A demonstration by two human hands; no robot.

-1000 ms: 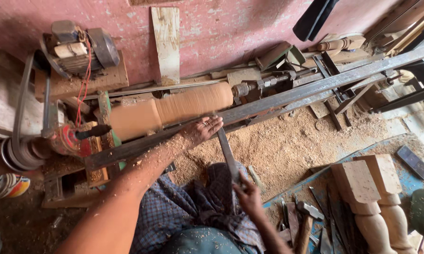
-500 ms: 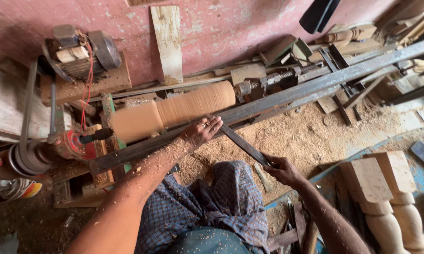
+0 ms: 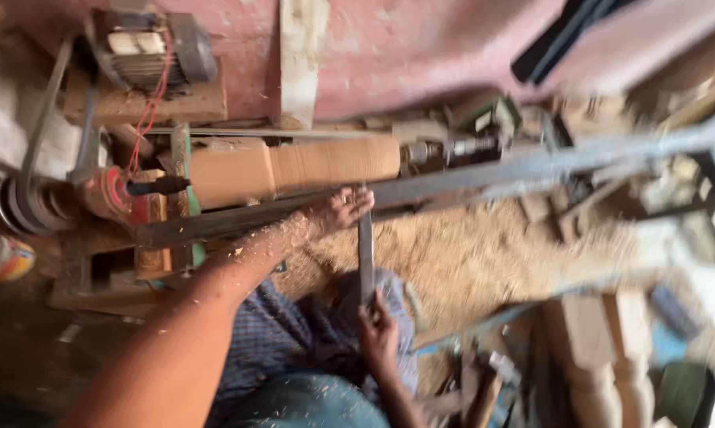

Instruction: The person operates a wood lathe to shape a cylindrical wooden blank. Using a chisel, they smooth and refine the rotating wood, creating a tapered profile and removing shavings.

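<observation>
On one wooden cylinder (image 3: 294, 169), two hands (image 3: 340, 210) steady one chisel (image 3: 365, 255).

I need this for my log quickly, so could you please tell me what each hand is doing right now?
Left hand: fingers curled over the front end of the long flat metal chisel, on the grey steel rail.
Right hand: closed on the chisel's near end.

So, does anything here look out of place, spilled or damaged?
Wood shavings lie spilled in a thick layer on the floor under the lathe rail, and some cling to the left forearm. Turned wooden legs lie loose at the lower right. The picture is too blurred to judge damage.
</observation>
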